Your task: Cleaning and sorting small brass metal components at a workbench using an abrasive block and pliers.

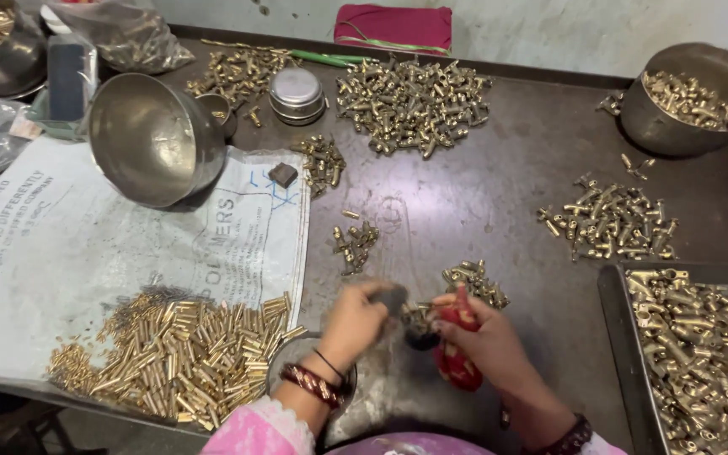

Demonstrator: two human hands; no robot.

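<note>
left hand [355, 318]: closed around a small dark block – blurred, exact grip unclear
right hand [475, 335]: wrapped around a red-handled tool [455, 358], tip at a brass fitting [419, 324] between both hands
progress: judging by the piles, mid-batch – tray [612, 307] at right well filled with brass parts, much still loose
loose stock: small heap [475, 282] just beyond the right hand, big pile [413, 103] far across the table
brass tubes [183, 358]: on the sack, left of the left wrist

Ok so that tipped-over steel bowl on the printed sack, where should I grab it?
Probably by the upper rim of the steel bowl, from above: it lies on its side on the printed sack with its mouth open toward the viewer, so fingers can hook inside, thumb outside.
</note>
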